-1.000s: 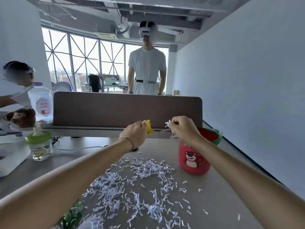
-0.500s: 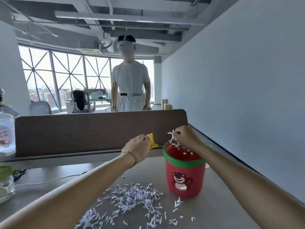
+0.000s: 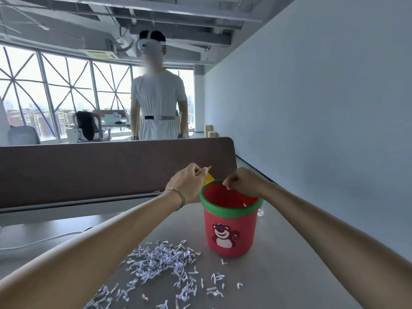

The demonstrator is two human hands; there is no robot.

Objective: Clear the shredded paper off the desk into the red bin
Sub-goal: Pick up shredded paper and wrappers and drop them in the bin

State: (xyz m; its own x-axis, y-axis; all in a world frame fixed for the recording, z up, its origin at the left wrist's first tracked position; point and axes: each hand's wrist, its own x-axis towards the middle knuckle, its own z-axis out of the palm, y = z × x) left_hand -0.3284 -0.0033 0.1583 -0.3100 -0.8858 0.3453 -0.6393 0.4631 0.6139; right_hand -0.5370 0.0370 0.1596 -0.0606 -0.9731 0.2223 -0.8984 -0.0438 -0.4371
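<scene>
A red bin (image 3: pixel 230 233) with a green rim and a bear picture stands on the grey desk (image 3: pixel 289 275). Shredded paper (image 3: pixel 162 266) lies scattered on the desk in front of it and to its left. My left hand (image 3: pixel 189 186) is closed around a small yellow tool (image 3: pixel 208 177), held at the bin's far left rim. My right hand (image 3: pixel 243 182) hovers over the bin's mouth with fingers curled; no paper shows in it. A white scrap (image 3: pixel 245 205) is visible inside the bin.
A brown partition (image 3: pixel 100 168) runs along the desk's back edge. A person in white (image 3: pixel 158 103) stands behind it. A white cable (image 3: pixel 40 239) lies on the desk at the left. The wall is close on the right.
The view has shifted, bringing the bin closer to centre. My right hand held a pinch of shreds above the bin; now the shreds are gone from it. The left hand stays by the rim.
</scene>
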